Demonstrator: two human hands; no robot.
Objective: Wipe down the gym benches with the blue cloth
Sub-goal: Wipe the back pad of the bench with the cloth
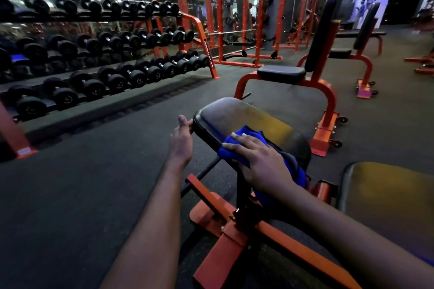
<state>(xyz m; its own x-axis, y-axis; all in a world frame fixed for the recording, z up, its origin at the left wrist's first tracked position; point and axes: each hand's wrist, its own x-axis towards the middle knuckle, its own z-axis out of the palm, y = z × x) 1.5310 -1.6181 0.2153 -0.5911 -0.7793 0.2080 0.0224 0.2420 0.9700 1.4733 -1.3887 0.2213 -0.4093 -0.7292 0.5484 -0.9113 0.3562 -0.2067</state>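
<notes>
A black padded bench seat (237, 116) on an orange frame stands in front of me. The blue cloth (237, 148) lies on its near left part. My right hand (258, 159) presses flat on the cloth with straight fingers. My left hand (182, 135) touches the pad's left edge, its fingers around the rim out of sight. A second black pad (387, 195) of the same bench shows at the lower right.
A rack of black dumbbells (98, 58) runs along the left. Another orange bench (305, 70) with an upright back stands just behind, a third bench (361, 37) farther right. Orange squat racks (234, 12) fill the back. Dark rubber floor (82, 183) spreads on the left.
</notes>
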